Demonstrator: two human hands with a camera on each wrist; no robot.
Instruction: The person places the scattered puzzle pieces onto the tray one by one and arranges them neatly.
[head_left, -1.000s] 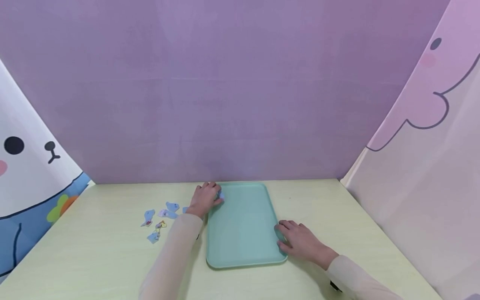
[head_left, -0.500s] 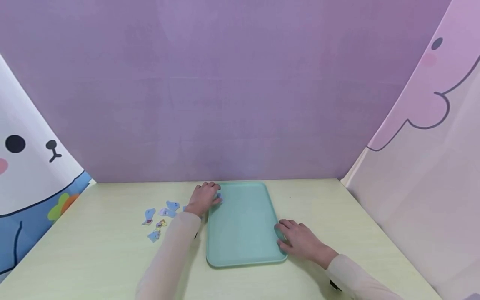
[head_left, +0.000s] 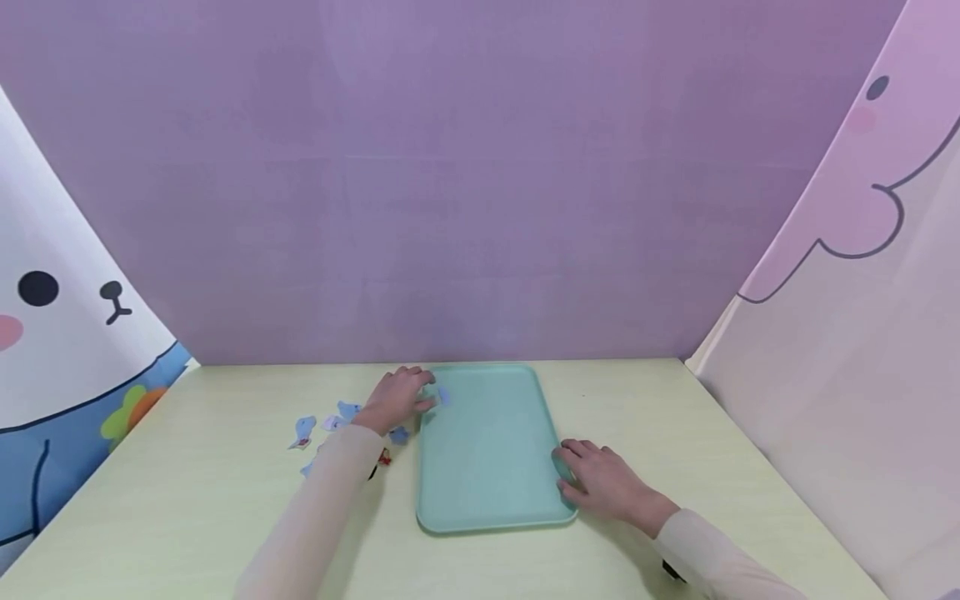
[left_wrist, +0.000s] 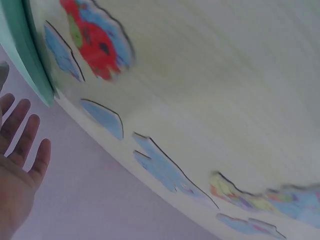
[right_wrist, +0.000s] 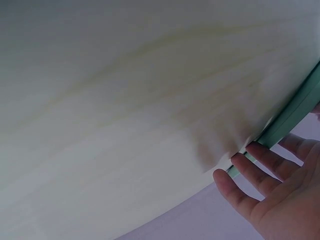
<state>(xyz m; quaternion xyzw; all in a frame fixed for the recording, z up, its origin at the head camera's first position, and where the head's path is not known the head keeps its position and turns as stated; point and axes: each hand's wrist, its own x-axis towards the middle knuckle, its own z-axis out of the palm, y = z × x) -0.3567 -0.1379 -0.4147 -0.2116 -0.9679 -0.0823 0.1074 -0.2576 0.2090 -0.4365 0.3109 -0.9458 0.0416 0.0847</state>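
A green tray (head_left: 491, 467) lies lengthwise on the table, and one small blue piece (head_left: 444, 396) rests near its far left corner. My left hand (head_left: 393, 402) hovers at the tray's left rim, beside that piece and apart from it; in the left wrist view its fingers (left_wrist: 24, 135) are spread and hold nothing. At the opposite rim my right hand (head_left: 603, 483) touches the tray's edge with loosely extended fingers. Left of the tray lie several flat, irregular puzzle-like pieces, among them a blue one (head_left: 303, 429) and a red-and-blue one (left_wrist: 97, 47). My left forearm hides some of them.
The pale wooden table (head_left: 712, 467) meets a purple backdrop (head_left: 480, 192) just behind the tray. Cartoon-printed panels stand along both sides, the left one (head_left: 67, 333) showing a white animal and the right one (head_left: 862, 250) a pink shape.
My left hand has let go of the blue piece and drawn slightly left, leaving it on the tray. A blue and a red piece left of the tray have come into sight. The right hand stays put.
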